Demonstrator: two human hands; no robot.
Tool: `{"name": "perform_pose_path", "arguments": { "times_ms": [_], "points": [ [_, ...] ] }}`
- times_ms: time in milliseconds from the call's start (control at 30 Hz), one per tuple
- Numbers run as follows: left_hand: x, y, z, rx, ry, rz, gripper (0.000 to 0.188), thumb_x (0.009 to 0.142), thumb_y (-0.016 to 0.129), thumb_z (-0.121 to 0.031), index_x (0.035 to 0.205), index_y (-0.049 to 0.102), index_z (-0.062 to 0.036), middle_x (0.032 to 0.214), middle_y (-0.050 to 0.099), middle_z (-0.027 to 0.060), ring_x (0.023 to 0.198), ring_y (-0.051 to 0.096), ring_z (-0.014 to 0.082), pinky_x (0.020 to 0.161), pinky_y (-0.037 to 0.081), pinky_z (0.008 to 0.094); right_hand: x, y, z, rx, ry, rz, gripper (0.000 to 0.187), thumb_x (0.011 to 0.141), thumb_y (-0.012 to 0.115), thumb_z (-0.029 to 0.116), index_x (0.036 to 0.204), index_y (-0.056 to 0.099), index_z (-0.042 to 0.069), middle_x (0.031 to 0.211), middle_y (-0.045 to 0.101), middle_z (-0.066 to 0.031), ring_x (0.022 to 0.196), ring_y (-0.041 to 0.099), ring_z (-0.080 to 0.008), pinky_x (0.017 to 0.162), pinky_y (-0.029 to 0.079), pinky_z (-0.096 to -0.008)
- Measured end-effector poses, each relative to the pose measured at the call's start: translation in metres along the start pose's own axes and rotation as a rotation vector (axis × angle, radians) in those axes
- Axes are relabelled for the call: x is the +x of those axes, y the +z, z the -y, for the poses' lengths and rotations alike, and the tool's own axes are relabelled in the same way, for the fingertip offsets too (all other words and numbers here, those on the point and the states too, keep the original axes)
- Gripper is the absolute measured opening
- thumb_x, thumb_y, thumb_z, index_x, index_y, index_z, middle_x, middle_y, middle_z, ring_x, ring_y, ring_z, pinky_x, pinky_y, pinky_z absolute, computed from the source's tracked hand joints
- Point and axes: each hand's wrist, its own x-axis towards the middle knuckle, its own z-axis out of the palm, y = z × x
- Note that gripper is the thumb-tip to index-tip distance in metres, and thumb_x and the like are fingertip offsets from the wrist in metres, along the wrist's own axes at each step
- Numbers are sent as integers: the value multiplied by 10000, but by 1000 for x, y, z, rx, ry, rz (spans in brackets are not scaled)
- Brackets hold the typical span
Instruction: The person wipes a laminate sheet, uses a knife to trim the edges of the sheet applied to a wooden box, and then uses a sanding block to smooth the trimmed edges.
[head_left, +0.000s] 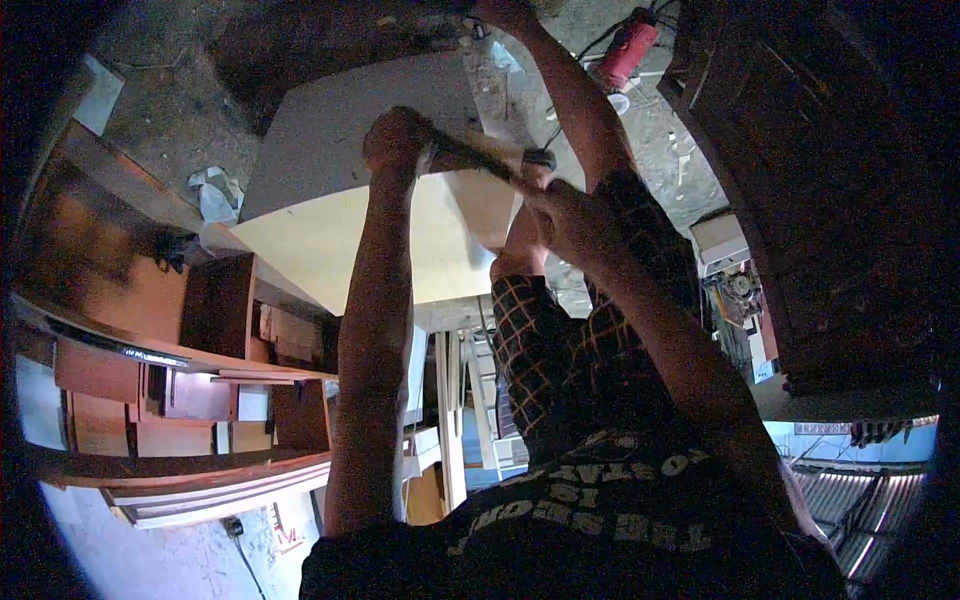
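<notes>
My left hand (397,140) is closed in a fist round the far left end of a long, narrow, dark bar-like tool (482,160). My right hand (580,228) grips its other, paler end, nearer my body. The exact kind of tool is too dim to tell. The bar slants across the far edge of a pale yellow panel (370,240), next to a grey panel surface (350,120). Whether the bar touches either panel, I cannot tell. My bare left knee stands beside the panel's right side, and my other leg stretches out past it.
A red power tool (628,52) with a cord lies on the floor at the far right. Brown wooden cabinet frames (220,310) fill the left side. A crumpled pale wrapper (215,195) lies left of the panels. A large dark wooden piece (810,190) stands at the right.
</notes>
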Motion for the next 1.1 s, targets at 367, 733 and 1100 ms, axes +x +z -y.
{"name": "perform_pose_path", "arguments": {
  "times_ms": [367,733,1100],
  "points": [
    [24,53,53,-84,308,-228,450,948,495,-439,1159,662,-79,1198,662,174,1107,627,380,914,515,492,51,-31,-22,180,40,-272,398,906,623,119,1299,605,60,968,697,-218,930,685,-363,842,531,-409],
    [-119,-34,-39,-1290,553,60,391,941,620,-230,1318,596,-128,1260,654,119,1210,584,311,1099,375,460,43,-101,-31,662,383,-174,548,977,599,406,1348,562,5,1284,639,-146,1055,622,-190,899,492,-324],
    [-107,-27,84,-1011,-810,-971,851,963,546,-365,1557,61,4,1613,8,279,1496,-3,444,1175,174,583,119,-122,45,261,145,99,500,991,585,369,1346,567,17,754,564,9,636,535,-128,592,473,-307]
  ]
}}
